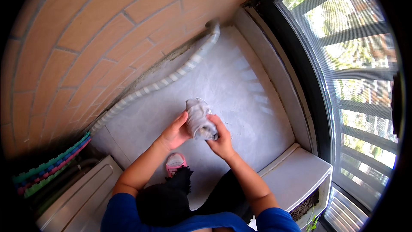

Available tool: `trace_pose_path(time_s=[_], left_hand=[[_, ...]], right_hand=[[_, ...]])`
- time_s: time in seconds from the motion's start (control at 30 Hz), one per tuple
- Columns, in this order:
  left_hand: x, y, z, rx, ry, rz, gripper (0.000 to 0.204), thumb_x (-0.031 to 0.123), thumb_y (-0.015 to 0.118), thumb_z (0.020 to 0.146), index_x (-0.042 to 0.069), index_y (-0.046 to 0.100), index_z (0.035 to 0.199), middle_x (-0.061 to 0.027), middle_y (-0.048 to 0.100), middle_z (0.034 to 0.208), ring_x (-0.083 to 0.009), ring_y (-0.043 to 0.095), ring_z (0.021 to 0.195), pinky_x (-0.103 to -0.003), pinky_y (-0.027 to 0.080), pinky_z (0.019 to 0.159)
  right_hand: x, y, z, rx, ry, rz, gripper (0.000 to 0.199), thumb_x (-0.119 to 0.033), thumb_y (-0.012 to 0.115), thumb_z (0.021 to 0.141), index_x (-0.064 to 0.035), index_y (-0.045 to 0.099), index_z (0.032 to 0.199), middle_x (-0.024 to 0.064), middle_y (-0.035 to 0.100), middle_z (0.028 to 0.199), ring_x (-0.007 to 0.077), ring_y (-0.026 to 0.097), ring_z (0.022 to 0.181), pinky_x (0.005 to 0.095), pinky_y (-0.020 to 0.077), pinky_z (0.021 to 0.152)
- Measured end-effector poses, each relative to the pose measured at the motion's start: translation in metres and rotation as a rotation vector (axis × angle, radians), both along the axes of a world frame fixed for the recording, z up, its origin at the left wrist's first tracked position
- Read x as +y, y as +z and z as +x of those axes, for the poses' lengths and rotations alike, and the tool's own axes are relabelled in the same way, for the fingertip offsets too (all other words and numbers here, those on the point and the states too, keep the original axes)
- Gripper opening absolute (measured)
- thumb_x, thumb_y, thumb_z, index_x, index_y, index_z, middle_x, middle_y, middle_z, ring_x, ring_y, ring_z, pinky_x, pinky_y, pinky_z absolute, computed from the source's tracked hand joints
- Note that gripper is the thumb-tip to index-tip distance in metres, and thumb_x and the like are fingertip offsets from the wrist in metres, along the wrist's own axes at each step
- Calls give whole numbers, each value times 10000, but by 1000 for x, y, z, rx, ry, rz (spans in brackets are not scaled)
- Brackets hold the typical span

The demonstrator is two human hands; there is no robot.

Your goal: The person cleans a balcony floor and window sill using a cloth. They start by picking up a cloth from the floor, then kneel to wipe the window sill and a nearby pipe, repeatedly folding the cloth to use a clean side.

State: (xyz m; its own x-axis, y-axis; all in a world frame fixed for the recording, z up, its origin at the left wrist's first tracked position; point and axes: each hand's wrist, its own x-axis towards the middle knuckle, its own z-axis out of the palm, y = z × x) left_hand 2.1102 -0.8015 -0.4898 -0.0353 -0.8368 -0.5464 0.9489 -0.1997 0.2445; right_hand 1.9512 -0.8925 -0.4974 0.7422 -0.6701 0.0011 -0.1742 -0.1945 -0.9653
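Both of my hands hold a crumpled grey cloth [198, 114], bunched into an upright roll above the floor. My left hand [177, 131] is closed against its left side, the thumb on top and the other fingers partly hidden. Around the lower right end my right hand [221, 139] is closed, thumb and fingers gripping. That end looks shiny and dark in spots. Whether something is wrapped inside, I cannot tell.
Pale floor tiles [240, 103] lie below, with a ribbed white hose [171, 77] along the brick wall [98, 30]. A barred window [356, 73] and a white ledge [296, 174] stand right. Coloured foam mats [56, 163] and a metal-looking panel [83, 193] are left. My pink shoe [175, 162] shows below.
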Motion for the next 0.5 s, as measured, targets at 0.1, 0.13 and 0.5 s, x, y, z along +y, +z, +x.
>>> trace_pose_path(time_s=[0.1,0.13,0.5], left_hand=[[16,-14,-3,-30,-54,-13,544,260,590,843,104,352,1307,-53,470,1223,-181,465,1116,-352,394,939],[21,-17,-4,-79,-72,8,528,225,587,842,99,359,1302,-50,479,1211,-180,469,1111,-338,394,939],[14,-17,18,-117,-137,122,487,240,570,846,69,395,1268,-72,494,1218,-197,490,1108,-378,397,932]], right_hand=[[-3,3,-6,-12,224,-90,581,37,643,610,-52,502,1166,164,497,1199,320,507,1104,420,388,960],[-4,6,-6,-1,287,-63,575,37,642,599,-53,512,1152,174,477,1217,339,493,1113,437,377,970],[-33,12,20,172,250,23,542,-62,682,615,-81,505,1127,150,540,1141,331,529,1043,398,443,871]])
